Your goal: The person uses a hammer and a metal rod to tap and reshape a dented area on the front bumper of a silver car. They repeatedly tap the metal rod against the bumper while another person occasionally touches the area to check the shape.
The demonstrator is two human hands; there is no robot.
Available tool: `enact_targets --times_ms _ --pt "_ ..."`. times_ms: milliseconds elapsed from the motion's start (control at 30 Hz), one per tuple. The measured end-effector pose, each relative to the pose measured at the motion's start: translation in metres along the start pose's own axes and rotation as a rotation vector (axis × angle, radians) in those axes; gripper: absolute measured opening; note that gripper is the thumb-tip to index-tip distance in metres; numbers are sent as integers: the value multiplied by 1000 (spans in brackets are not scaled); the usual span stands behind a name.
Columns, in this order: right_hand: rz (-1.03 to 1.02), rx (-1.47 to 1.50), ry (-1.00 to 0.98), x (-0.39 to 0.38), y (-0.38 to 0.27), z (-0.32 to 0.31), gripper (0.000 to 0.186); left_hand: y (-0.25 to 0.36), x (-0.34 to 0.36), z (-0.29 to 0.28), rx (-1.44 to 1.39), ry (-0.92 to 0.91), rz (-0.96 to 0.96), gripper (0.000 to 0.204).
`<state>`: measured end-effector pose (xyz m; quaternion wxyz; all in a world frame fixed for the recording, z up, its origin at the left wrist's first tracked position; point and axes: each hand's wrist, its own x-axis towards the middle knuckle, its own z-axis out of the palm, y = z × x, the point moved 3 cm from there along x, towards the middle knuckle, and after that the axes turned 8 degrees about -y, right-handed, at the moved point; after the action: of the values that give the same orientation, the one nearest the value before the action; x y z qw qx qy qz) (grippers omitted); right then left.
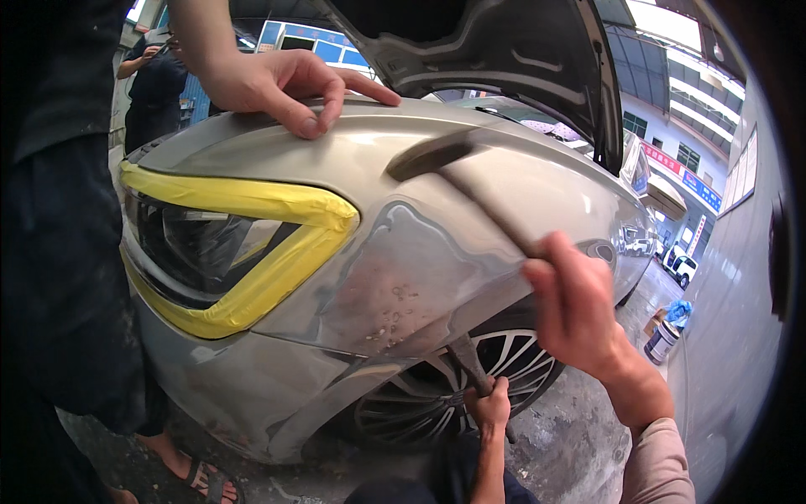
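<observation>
My right hand (579, 307) grips a hammer by its handle (491, 208); the hammer head (432, 158), smeared by motion, is in front of the upper part of a beige car fender (537, 181). Below it, my left hand (489, 405) is closed around a dark metal bar (467, 359), in front of the wheel (516, 357). The bar's upper end goes up behind the fender's edge at the wheel arch and is hidden. Between the headlight and wheel arch lies a sanded patch (369, 294) with bare, pitted metal. Yellow tape (336, 220) frames the headlight (206, 252).
A co-worker's hand (290, 88) rests on the fender's top edge; their dark-clothed body (71, 252) stands at left. The hood (478, 50) is raised. Another person (155, 80) stands behind. A paint can (662, 340) stands by the right wall (739, 277).
</observation>
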<state>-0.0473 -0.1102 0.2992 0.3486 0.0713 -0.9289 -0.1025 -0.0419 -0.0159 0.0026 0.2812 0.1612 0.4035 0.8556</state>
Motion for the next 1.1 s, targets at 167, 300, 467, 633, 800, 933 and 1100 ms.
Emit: enact_targets --times_ms 167,300,467,633,800,933,1100 --pt "73 -30 -69 0 9 2 22 -1 0 0 -22 1 -12 32" --pt "116 -7 -78 -4 15 4 21 0 2 0 -10 -1 24 32" --pt "68 -62 -41 -14 14 -4 18 4 1 1 -42 1 18 33" --pt "85 -43 -24 -14 15 -2 18 2 0 1 -42 10 -3 34" --pt "147 -24 -66 -22 21 -2 18 -5 1 -1 -37 -13 1 34" --pt "266 220 17 -71 39 6 15 -2 1 -3 -97 -50 -7 36" --pt "912 584 -165 -235 54 85 29 0 -2 -1 -50 9 -7 34"
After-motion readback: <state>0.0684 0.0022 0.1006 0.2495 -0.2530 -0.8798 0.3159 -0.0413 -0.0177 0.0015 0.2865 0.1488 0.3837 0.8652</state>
